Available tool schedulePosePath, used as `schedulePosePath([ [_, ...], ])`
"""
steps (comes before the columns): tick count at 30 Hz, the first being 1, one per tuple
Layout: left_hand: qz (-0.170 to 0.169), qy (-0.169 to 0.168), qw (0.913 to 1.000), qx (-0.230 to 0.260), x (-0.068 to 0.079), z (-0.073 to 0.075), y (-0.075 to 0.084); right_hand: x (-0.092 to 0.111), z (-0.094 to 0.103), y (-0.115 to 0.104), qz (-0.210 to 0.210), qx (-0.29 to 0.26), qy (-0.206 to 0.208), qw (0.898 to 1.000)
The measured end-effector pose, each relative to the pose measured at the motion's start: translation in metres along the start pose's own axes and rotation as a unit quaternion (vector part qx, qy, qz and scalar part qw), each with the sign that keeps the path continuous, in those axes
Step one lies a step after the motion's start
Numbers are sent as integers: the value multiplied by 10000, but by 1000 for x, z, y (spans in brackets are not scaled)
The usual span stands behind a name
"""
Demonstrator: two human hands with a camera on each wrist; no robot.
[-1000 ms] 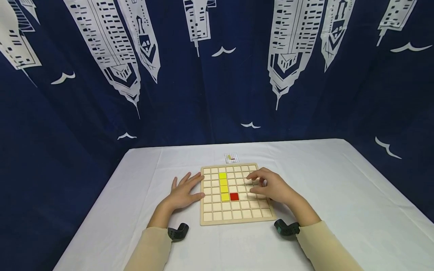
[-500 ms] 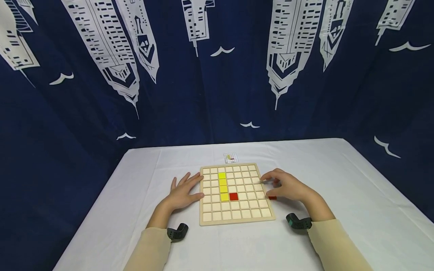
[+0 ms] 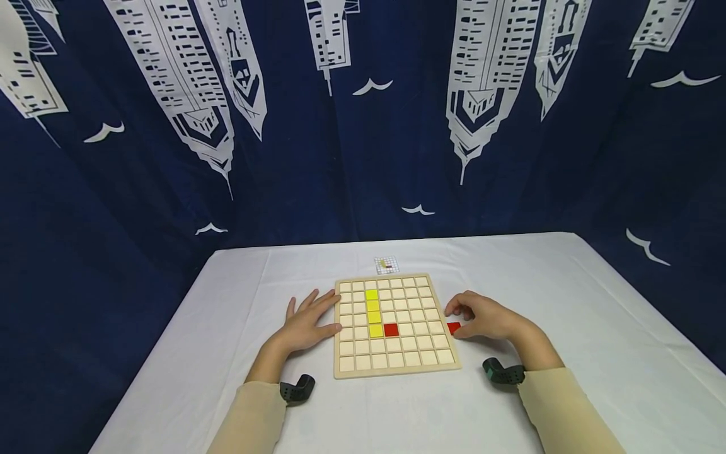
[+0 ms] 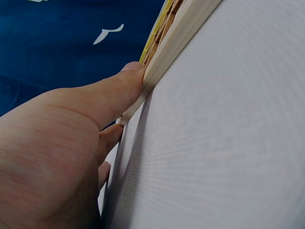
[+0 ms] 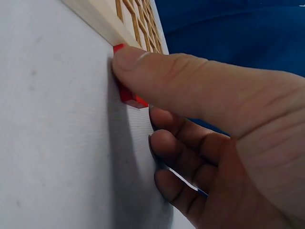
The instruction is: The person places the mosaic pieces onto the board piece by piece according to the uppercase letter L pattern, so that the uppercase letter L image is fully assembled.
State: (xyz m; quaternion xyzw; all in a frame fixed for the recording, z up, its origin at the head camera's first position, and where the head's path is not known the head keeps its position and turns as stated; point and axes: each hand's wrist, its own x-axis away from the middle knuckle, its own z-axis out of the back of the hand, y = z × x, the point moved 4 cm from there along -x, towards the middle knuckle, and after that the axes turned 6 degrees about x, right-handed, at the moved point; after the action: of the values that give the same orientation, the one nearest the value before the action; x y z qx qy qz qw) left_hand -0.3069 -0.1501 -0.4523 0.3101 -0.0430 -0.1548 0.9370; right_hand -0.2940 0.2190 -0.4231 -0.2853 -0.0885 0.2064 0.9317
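Note:
On the white table lies a wooden grid board with a column of several yellow tiles and one red tile in its cells. My left hand rests along the board's left edge, fingers spread, thumb against the wooden side. At the right edge, a second red tile lies on the cloth beside the board. My right hand is over it, the thumb touching and partly covering this tile. Its other fingers bend loosely, with a gap to the tile in the head view.
A small printed grid card with a yellow and red pattern lies just behind the board. Beyond the table's back edge hangs a dark blue curtain with white building prints. Each wrist wears a black camera band.
The right hand has moved from over the board's right columns to outside its right edge, at the loose red tile, which now shows more. The left hand has stayed put.

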Motion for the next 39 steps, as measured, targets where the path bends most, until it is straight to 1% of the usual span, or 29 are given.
schedulePosePath([
  [17,-30,-8,10000,12,0,-1,-1,-1,-1,1,-3,194,265,9995],
  [23,-32,10,10000,12,0,-1,-1,-2,1,-2,-23,98,368,9993],
  [27,-29,11,10000,6,0,-1,0,-3,2,-4,16,58,558,9984],
  [32,-21,11,10000,8,0,-1,0,-7,0,-14,103,82,788,9968],
  [39,-28,-1,10000,-14,0,0,-1,-13,-11,-38,353,9,827,9959],
])
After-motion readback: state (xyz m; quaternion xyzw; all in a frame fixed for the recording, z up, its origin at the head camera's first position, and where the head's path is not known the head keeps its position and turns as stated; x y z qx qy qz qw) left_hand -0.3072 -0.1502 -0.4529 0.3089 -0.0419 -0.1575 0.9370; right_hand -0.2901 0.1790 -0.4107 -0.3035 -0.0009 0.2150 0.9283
